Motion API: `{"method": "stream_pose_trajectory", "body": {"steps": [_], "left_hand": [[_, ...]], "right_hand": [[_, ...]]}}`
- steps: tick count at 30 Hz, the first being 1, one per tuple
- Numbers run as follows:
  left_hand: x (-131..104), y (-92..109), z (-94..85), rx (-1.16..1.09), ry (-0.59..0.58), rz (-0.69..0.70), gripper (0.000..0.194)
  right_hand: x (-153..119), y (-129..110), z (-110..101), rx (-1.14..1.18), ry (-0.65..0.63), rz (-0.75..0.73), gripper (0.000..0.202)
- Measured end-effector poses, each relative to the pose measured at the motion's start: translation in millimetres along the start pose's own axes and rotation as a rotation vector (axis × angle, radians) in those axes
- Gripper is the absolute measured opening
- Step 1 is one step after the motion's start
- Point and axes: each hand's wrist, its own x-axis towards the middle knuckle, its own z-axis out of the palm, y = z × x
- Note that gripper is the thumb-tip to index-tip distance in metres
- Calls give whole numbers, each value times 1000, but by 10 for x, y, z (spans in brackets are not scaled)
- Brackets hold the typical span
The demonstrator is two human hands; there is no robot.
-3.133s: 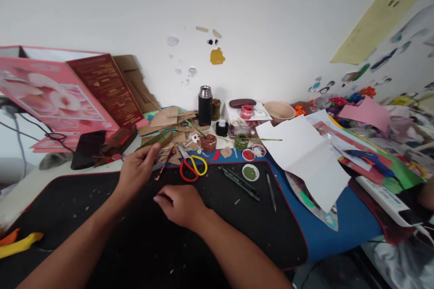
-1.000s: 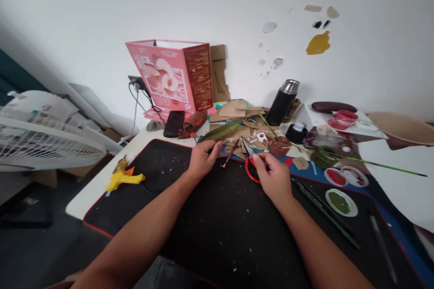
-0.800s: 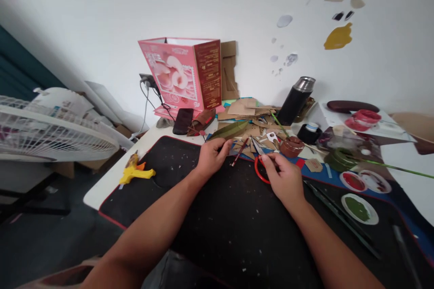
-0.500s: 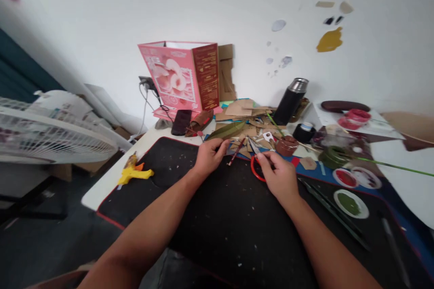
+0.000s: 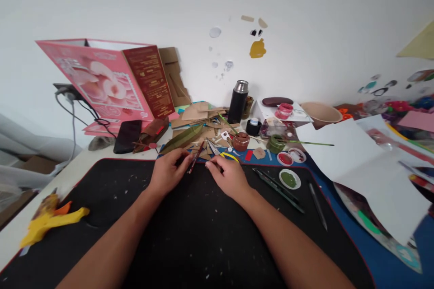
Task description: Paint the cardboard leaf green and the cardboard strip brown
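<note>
My left hand (image 5: 170, 170) is closed over the black mat, thumb and fingers pinched; what is between them, if anything, is too small to make out. Just behind it lies a long green leaf-shaped piece (image 5: 183, 139), and a thin dark red stick (image 5: 196, 157) is beside its fingertips. My right hand (image 5: 228, 175) is also closed, thumb against fingers, its contents hidden. A pair of scissors (image 5: 213, 147) with a yellow handle lies right behind it, blades pointing away toward the scraps. Both hands are a short gap apart.
Cardboard scraps (image 5: 195, 113) are heaped at the back before a black thermos (image 5: 238, 101) and paint jars (image 5: 241, 142). A yellow glue gun (image 5: 50, 219) lies left near a phone (image 5: 128, 137). Pens (image 5: 280, 189) and a green paint lid (image 5: 290, 179) lie right.
The view has swung right. My right hand has come off the scissors and moved closer to my left hand. The red handle loop beside it no longer shows; a yellow one does.
</note>
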Motion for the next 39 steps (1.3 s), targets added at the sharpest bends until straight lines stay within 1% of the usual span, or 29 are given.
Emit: {"method": "stream_pose_trajectory", "body": {"steps": [4, 6, 8, 11, 13, 15, 17, 19, 21, 23, 26, 29, 31, 35, 39], "left_hand": [[0, -15, 28, 70, -38, 1, 28], [10, -29, 18, 90, -29, -22, 27], [27, -38, -17, 84, 9, -64, 25], [83, -11, -133, 43, 91, -131, 23], [164, 34, -253, 20, 142, -136, 24], [302, 80, -387, 33, 177, -110, 24], [503, 100, -501, 78, 163, -86, 25], [748, 73, -558, 189, 121, -98, 25], [1002, 1, -541, 324, 19, -116, 27], [1231, -100, -458, 469, -169, -129, 34], [1499, -265, -277, 552, -279, -112, 37], [1694, -404, -121, 643, -356, -80, 45], [1803, -467, -52, 699, -402, -56, 52], [1974, -536, 36, 787, -500, -20, 58], [2065, -580, 119, 848, -599, 0, 64]], "right_hand": [[-6, -68, 2, -113, -142, 17, 24], [-1, -95, 3, -179, -159, 26, 24], [6, -115, 10, -233, -162, 30, 26], [19, -129, 22, -297, -168, 28, 26], [35, -130, 22, -329, -175, 35, 27], [61, -132, 12, -339, -178, 51, 27], [89, -140, -5, -318, -179, 64, 27], [111, -155, -21, -280, -187, 52, 27], [116, -165, -26, -242, -195, 18, 26], [99, -155, -18, -206, -187, -11, 25], [46, -102, 2, -144, -167, -24, 25], [3, -38, 2, -83, -162, -56, 26], [-4, -11, -12, -59, -161, -63, 27], [8, -9, -30, -76, -182, -40, 27], [-2, -48, -18, -117, -247, -62, 25]]}}
